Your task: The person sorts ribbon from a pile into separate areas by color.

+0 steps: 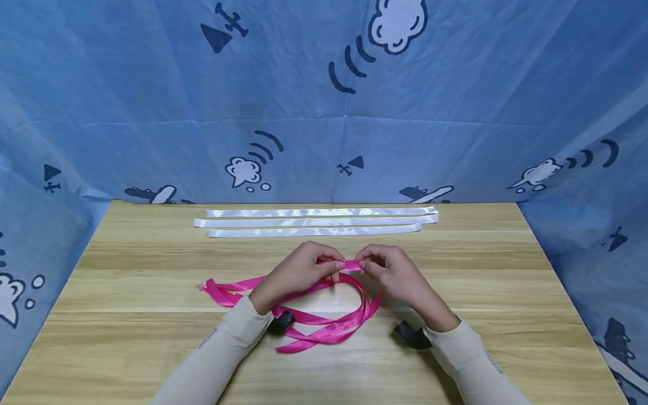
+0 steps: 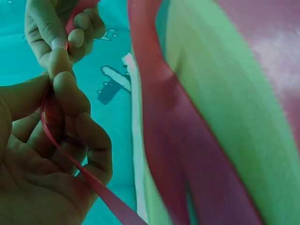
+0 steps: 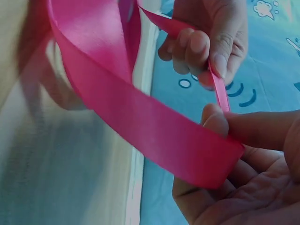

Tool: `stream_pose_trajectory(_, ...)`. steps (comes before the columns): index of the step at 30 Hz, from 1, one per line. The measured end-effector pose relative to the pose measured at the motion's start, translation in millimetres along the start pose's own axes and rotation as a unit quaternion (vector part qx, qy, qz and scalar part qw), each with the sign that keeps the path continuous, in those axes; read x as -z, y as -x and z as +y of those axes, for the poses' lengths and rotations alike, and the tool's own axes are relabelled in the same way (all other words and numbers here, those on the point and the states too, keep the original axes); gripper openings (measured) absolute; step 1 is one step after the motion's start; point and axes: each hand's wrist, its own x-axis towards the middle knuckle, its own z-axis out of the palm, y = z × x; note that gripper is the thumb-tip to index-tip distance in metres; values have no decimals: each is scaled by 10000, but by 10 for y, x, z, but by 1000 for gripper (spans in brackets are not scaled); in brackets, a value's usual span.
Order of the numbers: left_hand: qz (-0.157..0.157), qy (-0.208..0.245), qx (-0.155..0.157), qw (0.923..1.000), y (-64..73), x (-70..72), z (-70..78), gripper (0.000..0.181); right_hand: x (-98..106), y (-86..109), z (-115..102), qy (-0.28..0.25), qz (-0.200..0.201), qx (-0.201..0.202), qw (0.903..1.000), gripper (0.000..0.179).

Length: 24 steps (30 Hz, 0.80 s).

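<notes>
Pink ribbon (image 1: 352,265), pinched by left hand (image 1: 304,271) and right hand (image 1: 397,275), short of far edge of bench (image 1: 496,253): apparently being straightened, next move likely needing even tension.

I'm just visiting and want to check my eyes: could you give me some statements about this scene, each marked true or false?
1. The left hand and right hand both pinch pink ribbon. True.
2. White ribbon lies near the far edge of the table. True.
3. Both hands wear gloves. False: they are bare.
4. The tabletop is plain black. False: it is light, with a wood grain.
5. The backdrop is blue with printed shapes. True.
</notes>
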Motion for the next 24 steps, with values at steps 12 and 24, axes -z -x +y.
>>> stream_pose_trajectory(12,169,350,124,9992,224,143,184,17,192,119,-148,-299,-26,85,9995,10)
stream_pose_trajectory(24,462,94,235,9986,414,327,258,14,331,208,-143,-205,141,94,9996,10)
